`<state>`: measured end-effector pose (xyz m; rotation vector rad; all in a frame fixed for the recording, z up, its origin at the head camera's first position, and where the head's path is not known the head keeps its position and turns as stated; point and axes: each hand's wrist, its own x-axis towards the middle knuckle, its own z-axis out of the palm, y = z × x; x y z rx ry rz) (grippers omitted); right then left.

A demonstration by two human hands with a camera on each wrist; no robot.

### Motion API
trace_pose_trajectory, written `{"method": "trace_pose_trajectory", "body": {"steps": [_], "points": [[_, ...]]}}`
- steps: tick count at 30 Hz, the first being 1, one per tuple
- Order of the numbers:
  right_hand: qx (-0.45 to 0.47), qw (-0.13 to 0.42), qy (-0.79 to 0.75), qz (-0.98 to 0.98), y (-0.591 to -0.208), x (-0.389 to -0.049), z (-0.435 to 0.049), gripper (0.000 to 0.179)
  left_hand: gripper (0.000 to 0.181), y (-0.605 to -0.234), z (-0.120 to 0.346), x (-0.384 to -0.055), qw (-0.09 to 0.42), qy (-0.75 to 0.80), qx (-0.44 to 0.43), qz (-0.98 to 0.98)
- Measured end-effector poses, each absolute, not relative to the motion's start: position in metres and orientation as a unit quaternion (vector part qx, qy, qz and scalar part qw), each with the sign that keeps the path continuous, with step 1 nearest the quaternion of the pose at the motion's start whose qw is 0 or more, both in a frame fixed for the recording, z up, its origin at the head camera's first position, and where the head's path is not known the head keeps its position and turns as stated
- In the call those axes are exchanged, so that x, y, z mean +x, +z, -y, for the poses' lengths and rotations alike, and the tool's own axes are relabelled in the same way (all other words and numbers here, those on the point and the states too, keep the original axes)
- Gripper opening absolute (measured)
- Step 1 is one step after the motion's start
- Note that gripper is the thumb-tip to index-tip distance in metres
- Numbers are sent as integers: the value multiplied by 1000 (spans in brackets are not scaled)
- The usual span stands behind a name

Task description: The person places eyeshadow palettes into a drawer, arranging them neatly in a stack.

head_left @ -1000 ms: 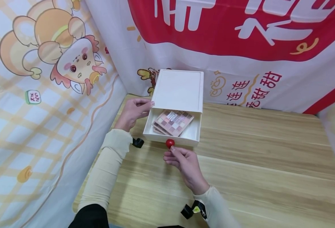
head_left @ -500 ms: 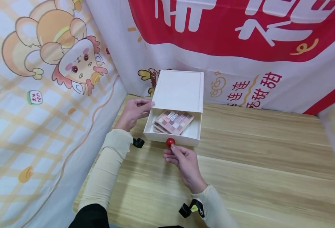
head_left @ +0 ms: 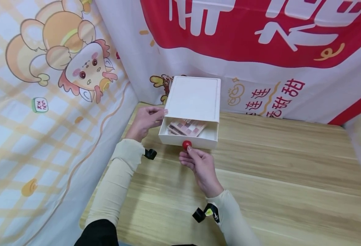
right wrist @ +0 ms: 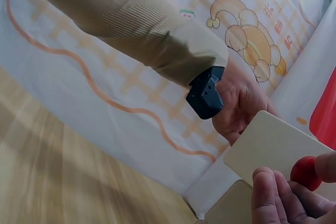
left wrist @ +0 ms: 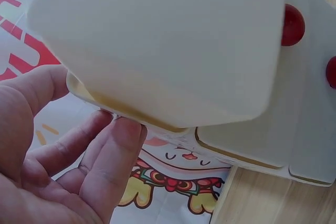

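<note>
A white drawer cabinet (head_left: 195, 97) stands at the back of the table, its top drawer (head_left: 171, 139) partly out. Inside lie stacked eyeshadow palettes (head_left: 191, 128), their far part covered by the cabinet top. My right hand (head_left: 203, 167) pinches the round red knob (head_left: 186, 145) on the drawer front, the thumb over it, as the right wrist view also shows. My left hand (head_left: 144, 123) grips the cabinet's front left edge, thumb at the upper corner and fingers along the side. In the left wrist view, a lower red knob (left wrist: 293, 24) shows past the extended drawer.
The cabinet stands close to the printed back curtain (head_left: 195, 63). Another printed curtain (head_left: 54, 143) borders the table on the left. Bare wooden tabletop (head_left: 285, 171) stretches to the right. A black wrist camera (head_left: 150, 154) sits below the left hand.
The right hand has moved away from me with the knob, and the drawer has slid further into the cabinet. Less of the palettes shows. The left hand has kept its place on the cabinet.
</note>
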<state>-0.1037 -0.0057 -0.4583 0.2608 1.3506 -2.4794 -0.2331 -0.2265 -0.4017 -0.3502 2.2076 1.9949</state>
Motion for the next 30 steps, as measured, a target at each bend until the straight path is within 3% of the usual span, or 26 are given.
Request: {"method": "trace_pose_trajectory", "body": {"steps": [24,30], "points": [[139,132,-878,-438,-451,-163,4,31,33,-398,221,-235,89,680,-101,-721],[126,157,-866,-459,-455,-157,0,44,38,-402,225,-232,84,669,-97,-732]]}}
